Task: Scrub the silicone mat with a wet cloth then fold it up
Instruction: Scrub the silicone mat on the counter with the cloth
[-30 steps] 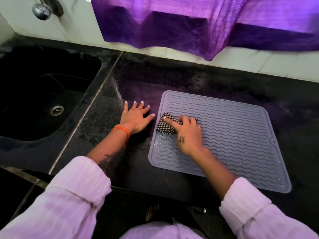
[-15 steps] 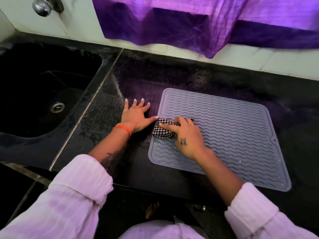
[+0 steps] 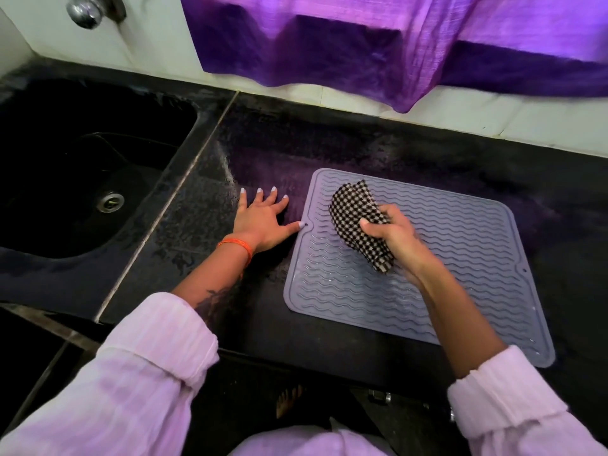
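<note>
Right hand grips checked cloth over grey mat; left hand flat on counter.

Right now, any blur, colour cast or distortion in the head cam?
Head view: right hand and cloth slightly motion-blurred; left hand sharp. Purple cast from the curtain tints the counter and mat. Wide-angle bending at the edges.

one head-worn wide-angle view looks forward and steeply down, close over the dark tabletop, arms reaching in from below.
</note>
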{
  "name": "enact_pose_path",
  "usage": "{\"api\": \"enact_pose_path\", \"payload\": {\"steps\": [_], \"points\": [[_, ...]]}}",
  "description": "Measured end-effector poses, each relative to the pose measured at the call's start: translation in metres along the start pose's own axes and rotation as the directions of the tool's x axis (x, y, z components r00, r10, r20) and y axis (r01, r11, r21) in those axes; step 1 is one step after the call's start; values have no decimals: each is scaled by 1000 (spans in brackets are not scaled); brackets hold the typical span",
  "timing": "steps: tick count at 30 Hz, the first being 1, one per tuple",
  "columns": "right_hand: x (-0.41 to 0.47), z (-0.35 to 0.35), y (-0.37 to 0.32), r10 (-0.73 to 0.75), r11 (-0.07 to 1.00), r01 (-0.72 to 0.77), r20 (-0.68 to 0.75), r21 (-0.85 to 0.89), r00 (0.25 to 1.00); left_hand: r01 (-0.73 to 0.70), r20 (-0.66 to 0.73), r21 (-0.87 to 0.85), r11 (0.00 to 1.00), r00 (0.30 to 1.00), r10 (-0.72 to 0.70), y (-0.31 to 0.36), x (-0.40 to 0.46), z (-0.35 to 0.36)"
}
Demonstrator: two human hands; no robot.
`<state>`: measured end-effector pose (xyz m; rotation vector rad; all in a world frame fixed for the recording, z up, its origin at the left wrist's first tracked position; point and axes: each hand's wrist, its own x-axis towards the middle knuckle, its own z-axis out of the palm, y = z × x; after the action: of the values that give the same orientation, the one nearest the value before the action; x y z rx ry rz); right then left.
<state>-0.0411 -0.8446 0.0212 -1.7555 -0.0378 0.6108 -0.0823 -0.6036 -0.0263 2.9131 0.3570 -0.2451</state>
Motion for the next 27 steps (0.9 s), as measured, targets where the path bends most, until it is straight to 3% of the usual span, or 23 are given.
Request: {"api": "enact_pose_path", "payload": {"steps": [3,5,6,8,10,12,15,19,23,27], "points": [[3,12,4,11,1000,-12,64,15,998,1,3,-4,1000,1000,-1,-1,0,1],[8,22,8,-86,959,84,4,-269,996,1,0,-5,1000,1000,-1,-1,-1,1],[10,28,9,-159,845,132,-7,-517,987,-2,-3,-2,1000,1000,2,-1,-1,1],[9,41,12,-313,451,179,33,-874,949,-10,-3,5,1000,1000,10,-1,-1,0],[6,56,16,-420,250,240,119,-938,900,-11,1,9,1000,1000,11,-1,-1,-1],[1,66,28,-485,179,319,198,-931,852,-12,6,14,1000,1000,12,-2,-1,-1],[1,63,31,-498,150,368,252,-918,830,-9,-3,8,1000,1000,9,-2,-1,0],[13,54,9,-370,366,431,297,-825,880,-19,6,0,1000,1000,19,-4,0,-1],[-10,66,32,-449,227,476,342,-850,826,-23,-4,-31,999,1000,23,-5,-1,2],[-3,65,24,-403,282,478,349,-832,846,-22,-3,-9,1000,1000,22,-4,-1,0]]}}
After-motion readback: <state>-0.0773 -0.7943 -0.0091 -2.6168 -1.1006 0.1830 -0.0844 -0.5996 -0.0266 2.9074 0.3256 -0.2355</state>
